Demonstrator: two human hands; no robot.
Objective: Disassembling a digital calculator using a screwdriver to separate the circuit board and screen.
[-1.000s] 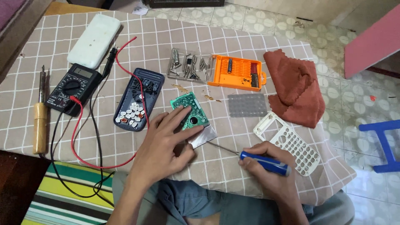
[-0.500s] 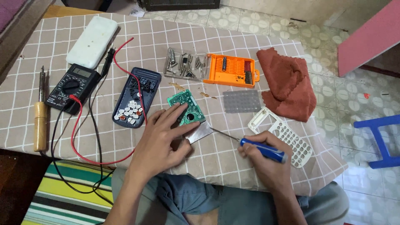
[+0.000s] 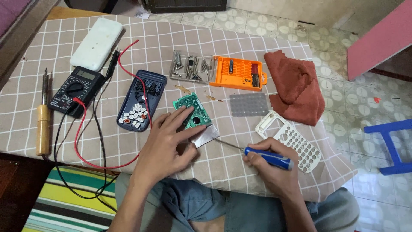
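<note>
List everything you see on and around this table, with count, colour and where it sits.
circuit board: one, green, table centre, under the left fingertips
screwdriver: one, blue handle, in the right hand, tip toward the board
calculator shell: one, dark blue, left of the board, loose keys inside
keypad frame: one, white, right front
rubber pad: one, grey, right of the board
bit case: one, orange, open, back centre
multimeter: one, black, left, red and black leads
soldering iron: one, wooden handle, far left
flat box: one, white, back left
cloth: one, rust red, right
tablecloth: one, beige checked
stool: one, blue, on the floor at right
left hand: pressing the board
right hand: gripping the screwdriver
</note>
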